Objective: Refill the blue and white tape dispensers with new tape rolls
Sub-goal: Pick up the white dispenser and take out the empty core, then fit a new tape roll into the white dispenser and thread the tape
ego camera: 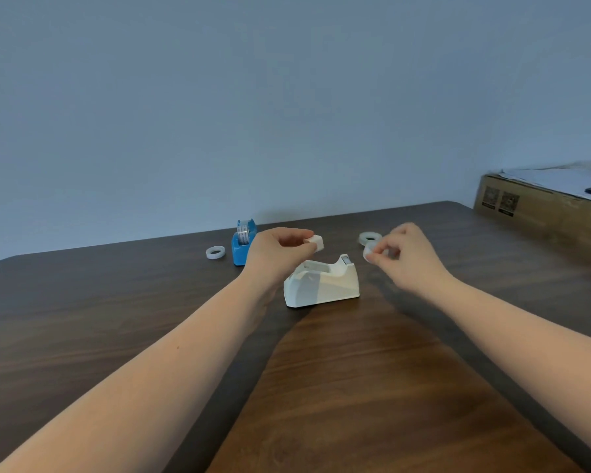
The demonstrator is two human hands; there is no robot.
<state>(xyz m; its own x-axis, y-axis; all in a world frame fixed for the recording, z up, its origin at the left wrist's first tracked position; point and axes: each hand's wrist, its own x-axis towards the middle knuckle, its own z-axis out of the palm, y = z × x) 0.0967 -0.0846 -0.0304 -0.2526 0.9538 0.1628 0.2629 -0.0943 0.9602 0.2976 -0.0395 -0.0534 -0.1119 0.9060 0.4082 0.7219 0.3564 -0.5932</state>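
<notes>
The white tape dispenser (322, 281) stands in the middle of the dark wooden table (116, 302), its roll slot empty. Just above it my left hand (280, 249) pinches a small white spindle piece (315, 242). My right hand (403, 256) is to the dispenser's right and holds a small whitish tape roll (369, 251) between its fingertips; it is blurred. The blue tape dispenser (242, 243) stands behind my left hand with a roll in it. One loose tape roll (215, 252) lies left of the blue dispenser. Another loose roll (370, 237) lies behind my right hand.
A long cardboard box (539, 206) with papers and a dark object on top sits at the table's far right corner. A plain wall runs behind the table's far edge.
</notes>
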